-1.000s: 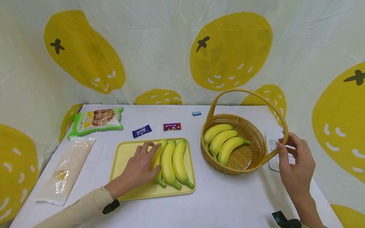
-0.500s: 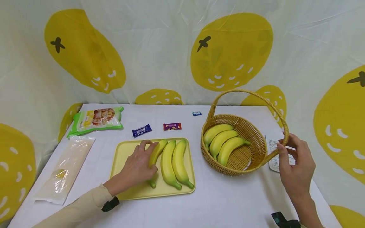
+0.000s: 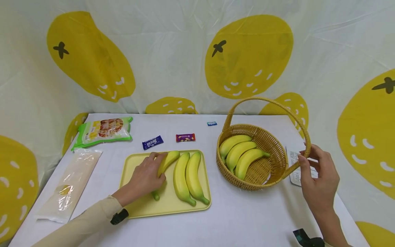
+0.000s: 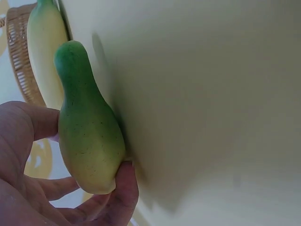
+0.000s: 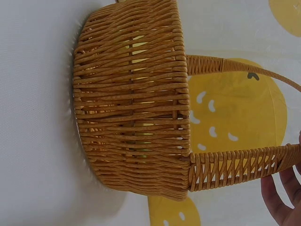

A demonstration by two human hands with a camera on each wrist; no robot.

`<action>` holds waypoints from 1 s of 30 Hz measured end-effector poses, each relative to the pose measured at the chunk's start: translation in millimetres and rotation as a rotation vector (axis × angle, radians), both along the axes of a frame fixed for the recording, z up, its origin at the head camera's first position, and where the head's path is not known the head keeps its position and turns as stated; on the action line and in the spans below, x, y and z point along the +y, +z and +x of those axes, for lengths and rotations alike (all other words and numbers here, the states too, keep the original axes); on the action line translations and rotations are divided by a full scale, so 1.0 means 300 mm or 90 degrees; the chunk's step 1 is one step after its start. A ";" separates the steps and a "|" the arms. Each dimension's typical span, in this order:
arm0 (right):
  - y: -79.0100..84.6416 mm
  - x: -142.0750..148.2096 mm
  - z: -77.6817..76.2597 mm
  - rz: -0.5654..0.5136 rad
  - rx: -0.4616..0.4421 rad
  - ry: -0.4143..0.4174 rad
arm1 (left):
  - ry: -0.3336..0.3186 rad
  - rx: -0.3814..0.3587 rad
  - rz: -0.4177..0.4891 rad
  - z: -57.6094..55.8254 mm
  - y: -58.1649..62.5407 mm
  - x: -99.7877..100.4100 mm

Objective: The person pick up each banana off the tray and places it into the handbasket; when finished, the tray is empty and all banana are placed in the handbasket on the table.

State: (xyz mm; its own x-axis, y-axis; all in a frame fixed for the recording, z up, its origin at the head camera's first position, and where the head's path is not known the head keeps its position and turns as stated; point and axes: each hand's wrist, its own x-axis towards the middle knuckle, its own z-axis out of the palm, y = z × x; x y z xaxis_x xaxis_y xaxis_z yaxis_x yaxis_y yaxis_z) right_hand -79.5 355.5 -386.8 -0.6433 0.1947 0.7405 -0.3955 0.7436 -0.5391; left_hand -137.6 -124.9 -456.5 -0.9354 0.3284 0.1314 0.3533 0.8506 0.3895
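Observation:
Over the pale yellow tray (image 3: 131, 168), my left hand (image 3: 146, 176) grips a banana (image 3: 169, 161) between thumb and fingers. In the left wrist view that banana (image 4: 89, 127) shows its green stem end, close to the tray surface. Two more bananas (image 3: 182, 180) lie side by side on the tray, to the right of the held one. On the right stands a wicker basket (image 3: 247, 183) with three bananas (image 3: 240, 154) inside. My right hand (image 3: 321, 178) pinches the right side of the basket's arched handle (image 3: 300, 125); the right wrist view shows fingers (image 5: 275, 200) against it.
Behind the tray lie a blue wrapped bar (image 3: 152, 142), a purple wrapped bar (image 3: 185, 137) and a small blue packet (image 3: 212, 123). A green food bag (image 3: 103, 132) and a clear packet (image 3: 69, 187) lie on the left. A printed card (image 3: 295, 168) sits beside the basket.
My left hand has drawn the banana leftward on the tray, away from the other two, opening a gap. My right hand and the basket stay where they were.

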 end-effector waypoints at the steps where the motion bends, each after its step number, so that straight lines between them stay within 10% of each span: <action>1: -0.001 0.000 0.000 0.001 -0.002 -0.001 | 0.002 -0.001 0.002 -0.002 0.001 -0.004; 13: -0.010 0.008 -0.002 0.004 -0.014 -0.010 | -0.012 0.027 0.034 -0.021 0.075 0.010; 30: -0.005 0.026 0.008 0.022 -0.055 0.005 | -0.150 0.049 0.055 -0.045 0.221 0.301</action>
